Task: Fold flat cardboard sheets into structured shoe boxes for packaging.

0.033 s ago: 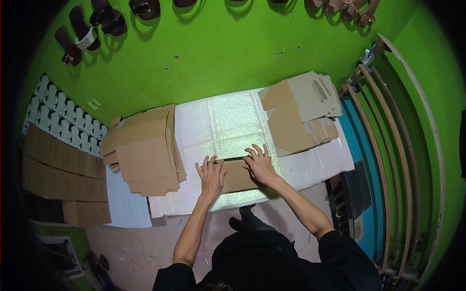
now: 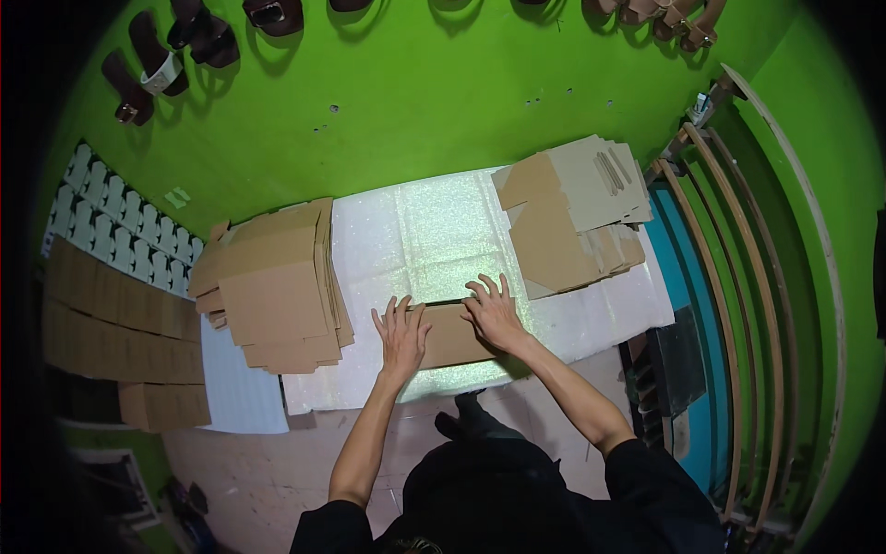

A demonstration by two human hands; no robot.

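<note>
A brown cardboard box [image 2: 458,336], low and long, lies on the glossy white table cover [image 2: 448,217] near its front edge. A dark narrow gap runs along the box's far edge. My left hand [image 2: 403,340] rests on the box's left end, its fingers spread and pointing away from me. On the right end lies my right hand [image 2: 494,316], fingers apart and slightly bent over the far edge. Both palms face down on the cardboard. The undersides of the fingers are hidden.
Flat cardboard blanks are stacked at left [image 2: 277,286] and more cardboard pieces [image 2: 572,217] at right. Closed brown boxes [image 2: 120,323] stand at far left. A wooden rack [image 2: 729,305] stands on the right. Sandals [image 2: 208,42] hang on the green wall [image 2: 388,120].
</note>
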